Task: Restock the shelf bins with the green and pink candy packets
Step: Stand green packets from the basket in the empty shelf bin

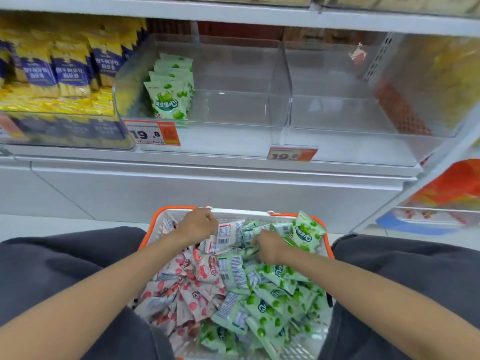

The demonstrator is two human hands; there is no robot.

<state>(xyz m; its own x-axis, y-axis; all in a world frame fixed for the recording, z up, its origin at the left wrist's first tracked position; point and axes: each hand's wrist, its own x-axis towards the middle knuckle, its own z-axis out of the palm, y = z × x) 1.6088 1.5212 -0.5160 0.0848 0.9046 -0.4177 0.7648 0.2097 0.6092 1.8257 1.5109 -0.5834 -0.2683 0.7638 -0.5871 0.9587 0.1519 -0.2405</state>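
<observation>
The shelf carries 2 clear bins, nearly bare, with 1 row of green packets in the left bin. Down in the basket, the right hand clutches green candy; the left hand is curled, its hold unclear. Pink packets lie against green ones, so a hasty handful could mix colours.

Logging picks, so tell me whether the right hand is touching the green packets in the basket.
Touching. The head view shows the right hand with fingers curled round crumpled green packets at the far end of the basket.
</observation>
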